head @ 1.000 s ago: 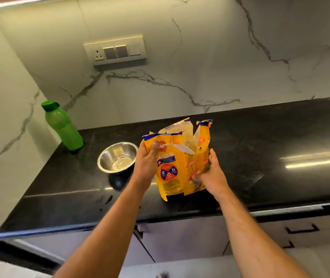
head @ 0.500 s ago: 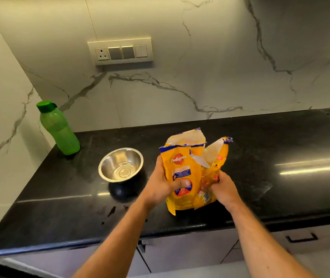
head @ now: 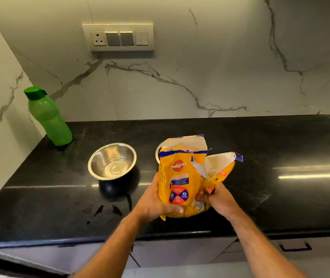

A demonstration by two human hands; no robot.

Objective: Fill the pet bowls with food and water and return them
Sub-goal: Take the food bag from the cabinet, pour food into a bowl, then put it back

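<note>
We log one yellow pet-food bag (head: pixel 182 183), torn open at the top, white lining showing, marked "Pedigree" in white script; the blue panel and the red-and-blue roundel below carry print too small for us to read, as does a code square at the lower right. Our left hand (head: pixel 156 203) grips the bag's lower left side, thumb curled across the front; our right hand (head: pixel 220 199) grips the crumpled lower right. The bag stands upright near the front edge of a black polished stone counter (head: pixel 280 197), which shows dark wet spots and streaks of reflected light. One steel bowl (head: pixel 112 160) sits left of the bag, apart from it — a second bowl rim (head: pixel 157 154) shows just behind the bag, the rest hidden. A capped green bottle (head: pixel 46 117) stands in the left corner. White veined marble walls; a switch plate (head: pixel 118 37) with one socket. Cabinet fronts below are cut off.
</note>
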